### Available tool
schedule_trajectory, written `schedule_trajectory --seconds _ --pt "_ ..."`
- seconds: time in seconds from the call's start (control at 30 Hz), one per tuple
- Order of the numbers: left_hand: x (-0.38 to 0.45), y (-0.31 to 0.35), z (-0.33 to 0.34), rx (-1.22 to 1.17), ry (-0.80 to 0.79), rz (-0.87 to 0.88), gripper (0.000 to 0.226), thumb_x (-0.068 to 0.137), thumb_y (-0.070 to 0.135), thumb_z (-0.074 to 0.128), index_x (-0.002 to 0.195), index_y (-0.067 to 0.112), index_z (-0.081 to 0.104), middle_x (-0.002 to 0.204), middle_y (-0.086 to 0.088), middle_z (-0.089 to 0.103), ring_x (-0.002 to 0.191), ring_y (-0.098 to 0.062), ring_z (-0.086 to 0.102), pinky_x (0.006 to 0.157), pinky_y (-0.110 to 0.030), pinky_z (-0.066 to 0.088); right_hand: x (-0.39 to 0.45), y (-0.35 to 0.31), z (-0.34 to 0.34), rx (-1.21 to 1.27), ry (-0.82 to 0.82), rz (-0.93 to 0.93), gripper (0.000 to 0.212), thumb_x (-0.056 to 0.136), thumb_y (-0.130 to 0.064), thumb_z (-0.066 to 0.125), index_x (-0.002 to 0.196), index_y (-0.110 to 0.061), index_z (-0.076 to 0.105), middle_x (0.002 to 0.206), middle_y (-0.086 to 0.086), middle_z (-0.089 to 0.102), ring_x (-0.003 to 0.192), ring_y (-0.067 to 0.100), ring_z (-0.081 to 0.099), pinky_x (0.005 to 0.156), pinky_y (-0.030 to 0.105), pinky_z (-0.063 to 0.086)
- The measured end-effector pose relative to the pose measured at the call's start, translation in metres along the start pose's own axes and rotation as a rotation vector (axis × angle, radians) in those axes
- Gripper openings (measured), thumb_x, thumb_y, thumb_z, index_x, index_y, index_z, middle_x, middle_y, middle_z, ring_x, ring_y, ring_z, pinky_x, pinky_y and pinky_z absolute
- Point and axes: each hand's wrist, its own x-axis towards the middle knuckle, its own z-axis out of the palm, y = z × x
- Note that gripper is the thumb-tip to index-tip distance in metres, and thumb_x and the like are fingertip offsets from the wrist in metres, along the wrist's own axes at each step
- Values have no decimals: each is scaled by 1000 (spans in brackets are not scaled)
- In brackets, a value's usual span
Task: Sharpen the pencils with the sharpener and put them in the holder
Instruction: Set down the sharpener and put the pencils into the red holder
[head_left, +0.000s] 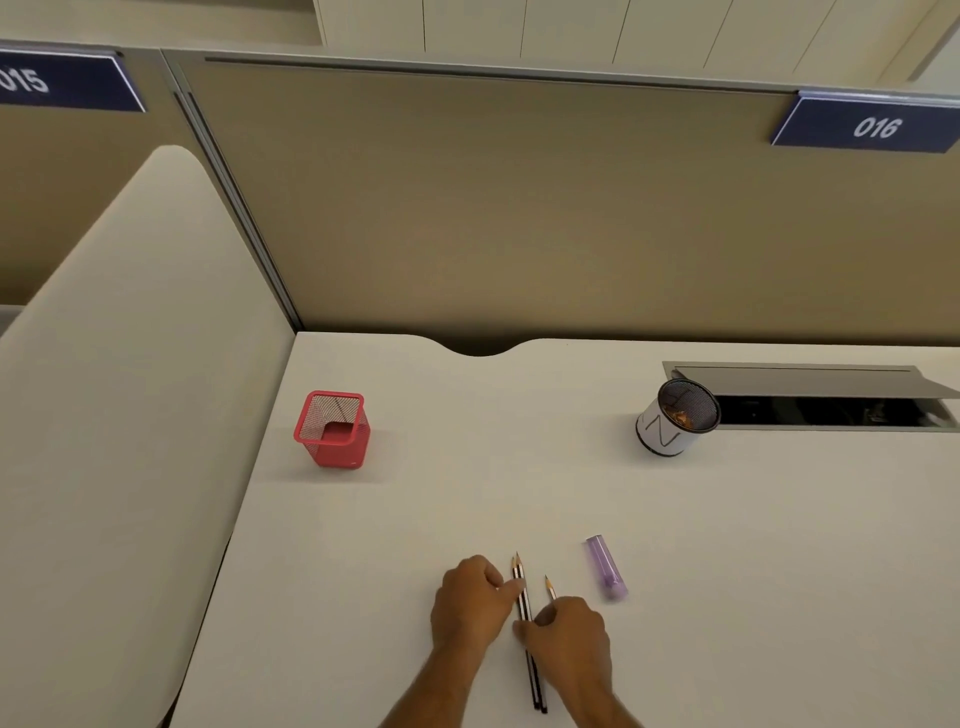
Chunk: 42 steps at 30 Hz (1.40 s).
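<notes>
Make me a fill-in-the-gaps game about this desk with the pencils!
1. The square mesh holder is coloured ____.
2. The sharpener lying right of the pencils is coloured ____.
3. The sign on the right reads ____.
4. The left hand touches the striped pencils; the right hand holds ____ pencil.

Missing words: red; purple; 016; one

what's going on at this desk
A person is gathering pencils on a white desk. The left hand touches a pair of striped pencils lying side by side, while the right hand is closed around a third pencil. All three tips look pointed. A purple sharpener lies just to the right, untouched. The red mesh holder farther back on the left is empty.
</notes>
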Motion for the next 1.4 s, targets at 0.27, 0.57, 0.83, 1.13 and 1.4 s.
schedule_trajectory --seconds 0.27,0.57,0.83,1.13,1.4 --pt "-8 7 -3 -42 -38 -28 28 77 52 74 72 25 65 82 9 72 73 -10 64 64 -22 45 3 2 -1 105 -24 38 24 66 -40 81 71 -20 67 68 -6 71 68 10 66 60 25 48" --pt "-13 14 -1 35 0 -36 35 73 58 73 76 24 63 86 7 72 81 -14 68 71 -26 52 1 6 -36 199 86 -4 24 73 -36 79 60 -17 72 57 -6 71 63 11 68 65 28 54" --pt "-10 22 1 97 -26 -59 31 76 47 74 87 18 72 90 4 75 85 -18 71 73 -27 55 10 -20 -59 249 143 -87 25 73 -29 80 56 -14 71 54 -5 70 63 12 67 64 26 51" --pt "-4 18 -29 -41 11 -1 12 81 30 67 74 24 60 77 8 67 69 -11 61 60 -20 46 0 -70 -73 458 94 -168 14 76 -19 80 70 -9 71 58 7 72 46 16 63 45 27 54" --pt "12 52 -144 -365 416 266 15 78 18 74 81 18 60 72 9 66 66 -10 65 56 -12 45 -4 -125 -73 517 111 -268 8 75 -3 63 71 -7 69 60 11 71 49 24 65 47 34 58"
